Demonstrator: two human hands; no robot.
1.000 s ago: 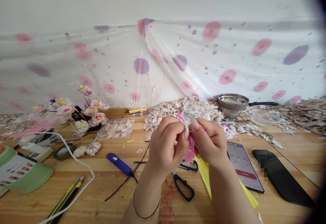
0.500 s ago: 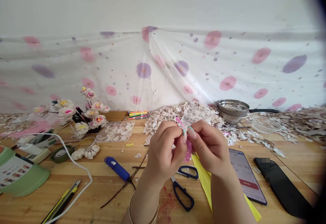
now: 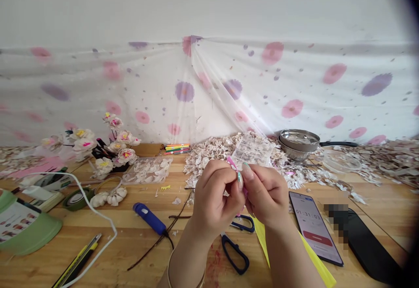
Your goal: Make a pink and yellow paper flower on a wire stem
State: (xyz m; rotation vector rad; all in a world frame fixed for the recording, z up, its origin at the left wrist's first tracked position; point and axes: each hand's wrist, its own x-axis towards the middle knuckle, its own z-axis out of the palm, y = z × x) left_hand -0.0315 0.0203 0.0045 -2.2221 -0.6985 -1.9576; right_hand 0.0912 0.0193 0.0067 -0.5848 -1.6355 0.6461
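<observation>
My left hand (image 3: 218,196) and my right hand (image 3: 270,196) meet fingertip to fingertip above the table. Between their pinched fingers is a small pink paper strip (image 3: 231,162), mostly hidden by the fingers. Below the hands lie dark-blue-handled scissors (image 3: 236,255), their blades covered by my left hand and wrist. Yellow paper (image 3: 262,234) lies partly under my right forearm. A phone showing a timer (image 3: 312,224) rests to the right of that arm. Left of my left hand is a blue corded tool (image 3: 149,219) beside thin dark stems (image 3: 147,253).
Piles of dried pale petals (image 3: 209,150) line the back, with metal bowls (image 3: 299,139) among them. Handmade flowers (image 3: 126,148) and a petal tray (image 3: 149,170) stand back left. A white cable (image 3: 98,209) crosses the left side; a black slab-shaped object (image 3: 369,240) lies far right.
Both hands have shifted slightly lower and closer together. Less of the pink paper shows below the fingers, and both hands keep their pinch.
</observation>
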